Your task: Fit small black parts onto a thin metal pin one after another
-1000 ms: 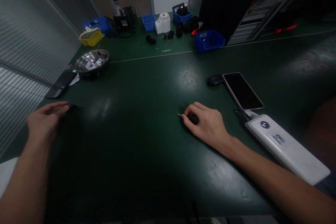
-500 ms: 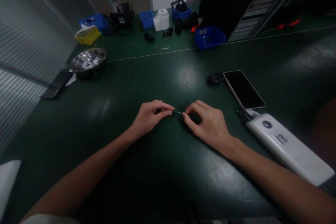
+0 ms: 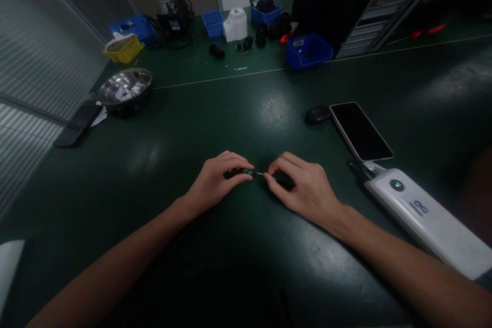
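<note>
Between the thumb and fingers of my left hand (image 3: 217, 179) is a small green circuit board (image 3: 248, 171) with a dark part behind it, partly hidden by the fingers. My right hand (image 3: 305, 182) is closed around the black handle of a screwdriver (image 3: 284, 180). Its thin metal shaft points left, and the tip reaches the right end of the board; whether it touches is too small to tell. Both hands are low over the green table (image 3: 184, 128).
To the right lie a black mouse (image 3: 318, 115), a phone (image 3: 362, 131) and a white power bank (image 3: 426, 218) marked 18. A metal bowl (image 3: 125, 87) with white scraps stands at left. Blue bins (image 3: 309, 52), a yellow bin (image 3: 123, 49) and a white housing (image 3: 235, 25) line the back.
The left hand has turned the small part, so its green board face now shows. The screwdriver tip has come closer to it. The whole view has shifted slightly.
</note>
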A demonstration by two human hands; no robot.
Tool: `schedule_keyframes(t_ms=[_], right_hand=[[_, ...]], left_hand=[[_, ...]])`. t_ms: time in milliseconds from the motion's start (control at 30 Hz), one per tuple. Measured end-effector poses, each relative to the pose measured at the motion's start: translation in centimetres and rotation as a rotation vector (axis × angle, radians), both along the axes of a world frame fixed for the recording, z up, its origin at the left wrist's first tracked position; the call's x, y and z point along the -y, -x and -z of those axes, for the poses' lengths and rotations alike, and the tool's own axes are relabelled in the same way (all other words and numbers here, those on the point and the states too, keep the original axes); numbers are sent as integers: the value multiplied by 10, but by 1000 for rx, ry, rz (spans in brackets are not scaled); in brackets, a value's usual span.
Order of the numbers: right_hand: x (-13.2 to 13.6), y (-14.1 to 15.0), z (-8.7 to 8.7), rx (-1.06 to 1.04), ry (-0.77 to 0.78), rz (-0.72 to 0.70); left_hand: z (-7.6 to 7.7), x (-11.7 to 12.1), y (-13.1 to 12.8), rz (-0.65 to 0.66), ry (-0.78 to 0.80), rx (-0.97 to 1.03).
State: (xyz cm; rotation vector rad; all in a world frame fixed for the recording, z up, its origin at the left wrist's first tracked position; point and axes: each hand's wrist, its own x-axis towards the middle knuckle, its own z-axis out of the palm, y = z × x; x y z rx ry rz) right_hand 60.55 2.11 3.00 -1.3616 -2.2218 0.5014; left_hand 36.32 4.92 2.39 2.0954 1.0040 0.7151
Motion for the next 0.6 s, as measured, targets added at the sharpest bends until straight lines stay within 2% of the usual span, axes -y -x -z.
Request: schedule_keyframes(t_ms=[367,600], right_hand=[[-1,0,0,-82,-26,-75],[1,0,2,4,-63,-115]], left_hand=[[8,2,2,58,-128,56],[10,6,-2,91,-279,-67]])
